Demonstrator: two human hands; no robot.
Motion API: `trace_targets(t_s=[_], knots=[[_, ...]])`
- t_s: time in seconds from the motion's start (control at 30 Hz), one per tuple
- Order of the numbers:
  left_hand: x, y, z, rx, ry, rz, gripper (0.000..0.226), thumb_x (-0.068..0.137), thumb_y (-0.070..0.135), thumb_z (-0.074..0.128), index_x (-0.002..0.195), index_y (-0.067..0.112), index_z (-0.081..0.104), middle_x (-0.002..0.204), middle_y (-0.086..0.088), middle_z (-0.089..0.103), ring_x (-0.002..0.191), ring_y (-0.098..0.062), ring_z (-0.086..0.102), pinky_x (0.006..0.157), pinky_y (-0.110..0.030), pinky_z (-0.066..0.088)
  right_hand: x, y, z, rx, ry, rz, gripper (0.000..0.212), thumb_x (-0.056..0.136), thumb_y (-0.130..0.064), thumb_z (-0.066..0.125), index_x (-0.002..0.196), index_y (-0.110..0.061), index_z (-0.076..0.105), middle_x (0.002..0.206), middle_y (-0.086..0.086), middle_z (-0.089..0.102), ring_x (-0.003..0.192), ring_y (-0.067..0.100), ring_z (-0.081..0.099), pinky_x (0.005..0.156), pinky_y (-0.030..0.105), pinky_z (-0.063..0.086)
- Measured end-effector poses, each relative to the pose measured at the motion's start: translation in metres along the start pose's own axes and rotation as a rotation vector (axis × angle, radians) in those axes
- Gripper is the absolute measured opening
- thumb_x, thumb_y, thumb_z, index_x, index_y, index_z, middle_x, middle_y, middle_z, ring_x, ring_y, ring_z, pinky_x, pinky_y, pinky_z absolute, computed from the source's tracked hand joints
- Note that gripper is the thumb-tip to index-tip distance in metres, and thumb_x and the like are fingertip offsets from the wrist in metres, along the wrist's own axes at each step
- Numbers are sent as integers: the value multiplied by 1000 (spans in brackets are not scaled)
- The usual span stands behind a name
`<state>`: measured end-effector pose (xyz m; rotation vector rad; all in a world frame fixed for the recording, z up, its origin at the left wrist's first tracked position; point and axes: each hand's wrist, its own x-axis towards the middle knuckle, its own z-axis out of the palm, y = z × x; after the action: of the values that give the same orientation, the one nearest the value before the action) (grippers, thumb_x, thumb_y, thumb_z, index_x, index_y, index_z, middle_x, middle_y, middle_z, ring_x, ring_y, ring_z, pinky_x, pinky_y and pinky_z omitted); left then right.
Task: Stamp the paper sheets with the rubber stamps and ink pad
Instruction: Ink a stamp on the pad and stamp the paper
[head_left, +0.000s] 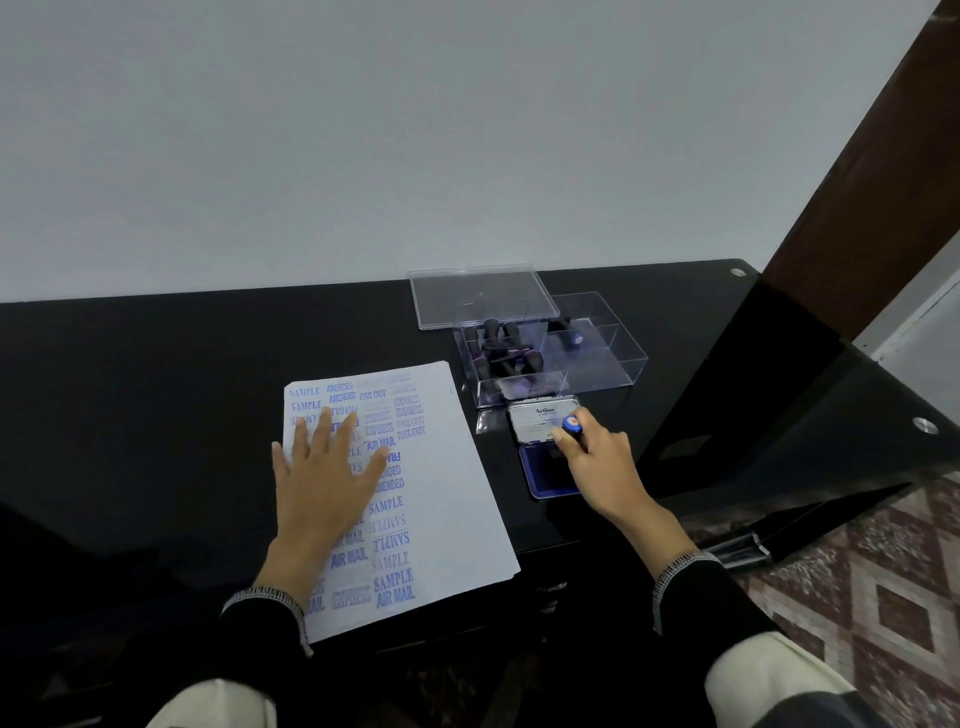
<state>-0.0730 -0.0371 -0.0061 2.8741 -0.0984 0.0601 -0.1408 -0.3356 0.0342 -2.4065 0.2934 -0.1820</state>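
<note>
A stack of white paper sheets (447, 499) lies on the black table, its top sheet covered with several blue stamped words. My left hand (324, 478) rests flat on the sheet with fingers spread. My right hand (597, 460) grips a rubber stamp (573, 425) with a blue cap, held down on the blue ink pad (543, 473). The pad's lid (540, 418) stands open behind it. The stamp's face is hidden by my fingers.
A clear plastic box (597, 364) behind the ink pad holds several dark stamps (501, 351). Its clear lid (480, 293) leans at the back. The glossy black table (156, 389) ends at the right, where a patterned floor (883, 597) shows.
</note>
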Motion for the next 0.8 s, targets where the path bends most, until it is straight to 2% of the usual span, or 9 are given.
trace_targets(t_s=[0.17, 0.27, 0.33, 0.4, 0.47, 0.6, 0.67, 0.73, 0.8], knots=[[-1, 0, -1, -35, 29, 17, 73, 92, 66, 28, 152, 25, 20, 161, -3, 12, 149, -26, 2, 118, -48, -3, -11, -1, 2, 35, 59, -3, 14, 99, -34, 45, 96, -23, 52, 83, -9, 65, 77, 10, 47, 82, 30, 27], [-4, 1, -1, -131, 73, 63, 68, 94, 58, 38, 149, 17, 32, 157, -2, 26, 148, -21, 12, 120, -42, 3, -16, -10, 5, 344, 171, 25, 18, 97, -30, 50, 83, -19, 51, 74, 3, 60, 71, 13, 53, 68, 28, 43], [-8, 3, -2, -262, 73, 87, 59, 96, 49, 43, 145, 15, 39, 154, 1, 33, 146, -16, 19, 119, -34, 11, -16, -26, 10, 541, 234, 63, 23, 98, -25, 49, 80, -11, 51, 67, 4, 50, 62, 9, 47, 59, 22, 42], [-11, 5, -4, -361, 61, 116, 47, 99, 40, 45, 141, 17, 45, 150, 6, 38, 143, -11, 25, 115, -27, 17, -11, -45, 19, 637, 228, 84, 28, 99, -25, 47, 83, -3, 54, 65, 1, 46, 59, 9, 43, 58, 18, 40], [-13, 4, -5, -411, 38, 173, 39, 100, 35, 45, 136, 20, 51, 145, 8, 44, 138, -7, 32, 109, -20, 21, -3, -60, 30, 606, 163, 62, 35, 99, -29, 47, 84, 3, 53, 65, 4, 49, 59, 10, 43, 55, 16, 38], [-12, 2, -6, -471, -10, 258, 34, 97, 39, 50, 127, 25, 58, 137, 14, 51, 129, 0, 40, 103, -14, 27, 14, -83, 50, 487, 44, -76, 22, 97, -29, 52, 87, -10, 55, 69, 3, 54, 59, 9, 47, 55, 23, 42], [-11, 2, -7, -476, 16, 262, 30, 93, 43, 55, 119, 29, 60, 128, 18, 54, 120, 1, 45, 98, -14, 31, 22, -89, 58, 433, 8, -134, 17, 96, -30, 54, 87, -15, 53, 73, 7, 56, 63, 12, 50, 58, 28, 45], [-9, 3, -7, -425, 61, 276, 28, 89, 48, 59, 112, 32, 57, 119, 21, 54, 110, 1, 48, 94, -17, 37, 29, -94, 64, 382, -30, -169, 20, 96, -31, 54, 84, -14, 51, 72, 14, 56, 62, 16, 49, 58, 28, 42], [-8, 3, -6, -392, 88, 269, 30, 87, 52, 58, 110, 33, 54, 116, 21, 53, 107, 0, 48, 94, -21, 39, 34, -98, 69, 328, -56, -198, 23, 96, -31, 54, 84, -12, 51, 70, 18, 57, 60, 20, 48, 58, 28, 40]])
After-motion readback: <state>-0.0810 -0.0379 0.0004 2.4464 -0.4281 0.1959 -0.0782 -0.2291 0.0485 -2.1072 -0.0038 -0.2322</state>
